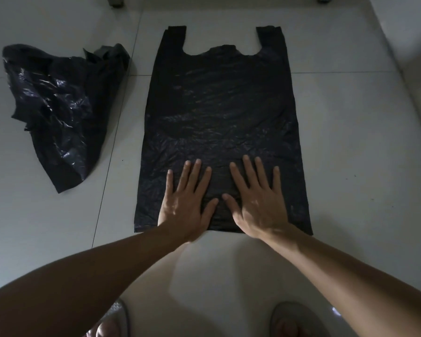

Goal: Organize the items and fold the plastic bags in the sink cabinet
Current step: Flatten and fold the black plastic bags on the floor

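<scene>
Black bag (220, 122) lies flat on tiled floor (350, 142), handles away from you. Left hand (186, 203) and right hand (258, 203) press near bottom edge, fingers straight, gripping nothing. Sweep palms toward handles, push air out, then fold lengthwise. Bare floor right; crumpled bag (58, 105) well apart left.
</scene>
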Available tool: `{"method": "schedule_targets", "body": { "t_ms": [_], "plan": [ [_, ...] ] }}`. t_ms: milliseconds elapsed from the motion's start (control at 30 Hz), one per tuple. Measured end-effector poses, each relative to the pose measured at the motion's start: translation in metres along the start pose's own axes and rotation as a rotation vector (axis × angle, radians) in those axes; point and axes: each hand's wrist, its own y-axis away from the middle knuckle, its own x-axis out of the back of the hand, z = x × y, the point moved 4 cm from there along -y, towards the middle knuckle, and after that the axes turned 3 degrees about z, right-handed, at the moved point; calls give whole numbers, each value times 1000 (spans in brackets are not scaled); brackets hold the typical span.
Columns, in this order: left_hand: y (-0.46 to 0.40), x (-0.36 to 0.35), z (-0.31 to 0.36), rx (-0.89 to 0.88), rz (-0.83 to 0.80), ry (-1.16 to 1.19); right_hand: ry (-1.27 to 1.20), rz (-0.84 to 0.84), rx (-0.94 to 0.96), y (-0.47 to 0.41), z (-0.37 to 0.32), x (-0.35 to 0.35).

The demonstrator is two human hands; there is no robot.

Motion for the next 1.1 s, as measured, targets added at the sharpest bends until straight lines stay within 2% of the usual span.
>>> {"method": "schedule_targets", "body": {
  "t_ms": [267,467,633,800,900,1100],
  "plan": [
    [16,-1,-42,167,5,9,29,12,-197,26,72,0],
    [17,14,-54,232,47,86,42,-26,-228,18,71,11],
    [-35,39,-17,40,124,101,-41,71,-123,-33,42,35],
    [-90,26,-6,-81,23,38,-29,-3,-1,-79,20,24],
    [-92,11,-31,-7,-13,-8,-1,-20,-13,-82,33,12],
    [-78,11,-91,209,16,4,-9,24,-242,-72,72,10]
  ]
}}
